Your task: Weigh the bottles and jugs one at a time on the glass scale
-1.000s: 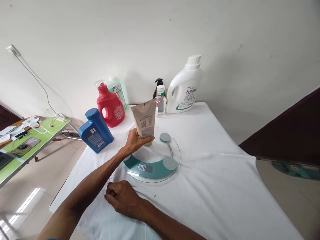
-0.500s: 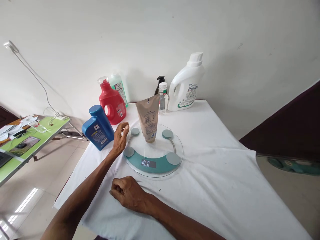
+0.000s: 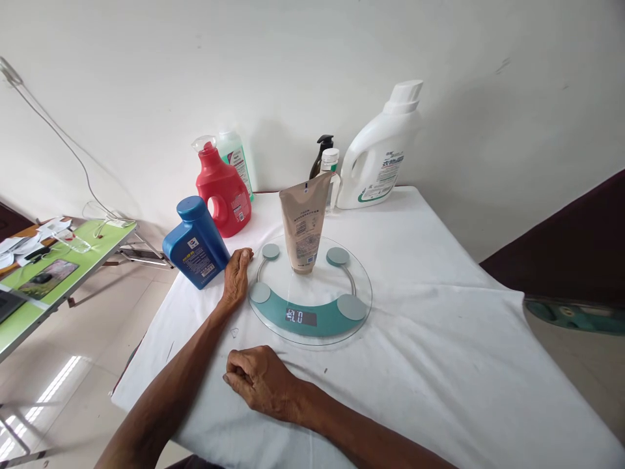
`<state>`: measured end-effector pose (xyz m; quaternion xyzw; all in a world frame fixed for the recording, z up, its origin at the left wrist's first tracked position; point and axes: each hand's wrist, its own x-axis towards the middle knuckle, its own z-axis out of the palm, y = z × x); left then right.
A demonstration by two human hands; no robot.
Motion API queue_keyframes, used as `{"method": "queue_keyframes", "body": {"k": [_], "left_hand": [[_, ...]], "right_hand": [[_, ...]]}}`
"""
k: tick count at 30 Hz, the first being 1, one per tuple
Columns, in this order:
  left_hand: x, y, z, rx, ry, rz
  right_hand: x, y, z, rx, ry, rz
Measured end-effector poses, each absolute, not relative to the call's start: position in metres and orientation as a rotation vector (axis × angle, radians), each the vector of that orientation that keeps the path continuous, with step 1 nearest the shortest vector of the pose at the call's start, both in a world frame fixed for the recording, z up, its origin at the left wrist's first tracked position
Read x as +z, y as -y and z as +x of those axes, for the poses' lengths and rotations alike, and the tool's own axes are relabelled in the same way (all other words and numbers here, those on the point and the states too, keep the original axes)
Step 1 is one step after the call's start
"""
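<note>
A tan tube [image 3: 305,221] stands cap-down on a round glass scale [image 3: 356,286] with a teal band and a lit display [image 3: 301,318]. No hand touches the tube. My left hand [image 3: 236,277] lies flat on the white cloth between the scale's left rim and a blue bottle [image 3: 196,242], fingers together and holding nothing. My right hand [image 3: 261,380] rests on the cloth in front of the scale, curled into a loose fist with nothing in it.
Along the wall stand a red detergent jug [image 3: 222,192], a green bottle [image 3: 235,156], a dark pump bottle [image 3: 322,151], a small clear bottle [image 3: 332,166] and a large white jug [image 3: 381,156]. The white-clothed table [image 3: 439,339] drops off at left and right. A green side table [image 3: 53,267] stands at left.
My left hand let go of the tan tube, leaving it standing on the scale, then drew back left and settled flat on the cloth. My right hand stayed put.
</note>
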<state>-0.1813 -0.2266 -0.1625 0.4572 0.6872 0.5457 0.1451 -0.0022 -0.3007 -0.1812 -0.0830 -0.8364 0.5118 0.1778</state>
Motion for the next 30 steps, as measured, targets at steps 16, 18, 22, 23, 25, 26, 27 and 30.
{"method": "queue_keyframes", "body": {"k": [16, 18, 22, 23, 25, 26, 27, 30], "left_hand": [[-0.1629, 0.2263, -0.1834, 1.568, -1.969, 1.287], [-0.1632, 0.2261, -0.1835, 1.567, -1.970, 1.290], [-0.1641, 0.2254, -0.1840, 1.571, -1.973, 1.295], [-0.1642, 0.2252, -0.1841, 1.573, -1.972, 1.295], [-0.1641, 0.2251, -0.1842, 1.575, -1.965, 1.295], [-0.1640, 0.2251, -0.1843, 1.573, -1.964, 1.296], [-0.1639, 0.2251, -0.1844, 1.570, -1.966, 1.298], [-0.1643, 0.2250, -0.1848, 1.561, -1.980, 1.308]], "right_hand": [[-0.1782, 0.3015, 0.0003, 1.425, 2.401, -0.220], [-0.1777, 0.3013, 0.0003, 1.419, 2.402, -0.227], [-0.1776, 0.3010, -0.0001, 1.422, 2.413, -0.223], [-0.1778, 0.3010, -0.0002, 1.420, 2.418, -0.221], [-0.1786, 0.3011, -0.0003, 1.414, 2.417, -0.219], [-0.1792, 0.3013, -0.0004, 1.409, 2.413, -0.218], [-0.1800, 0.3015, -0.0004, 1.403, 2.409, -0.215], [-0.1816, 0.3020, -0.0004, 1.391, 2.412, -0.211]]}}
